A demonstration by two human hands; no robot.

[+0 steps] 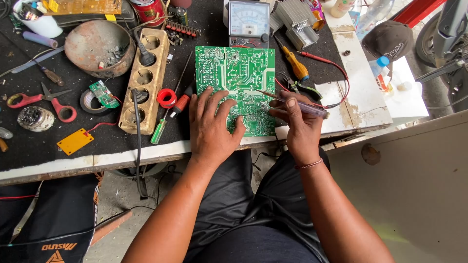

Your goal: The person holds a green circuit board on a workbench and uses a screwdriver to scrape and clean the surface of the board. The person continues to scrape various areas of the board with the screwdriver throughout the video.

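At the front edge of the bench (97, 158), I am pressing my left hand (212, 127) flat, fingers spread, on the green circuit board (235, 78) while my right hand (296, 124) is pinching a slim probe (298, 106), lying crosswise with its tip pointing left onto the board.

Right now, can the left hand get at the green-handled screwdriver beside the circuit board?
Probably yes. The left hand lies flat on the green circuit board, and the green-handled screwdriver lies just to its left on the mat, uncovered. Nothing stands between them.
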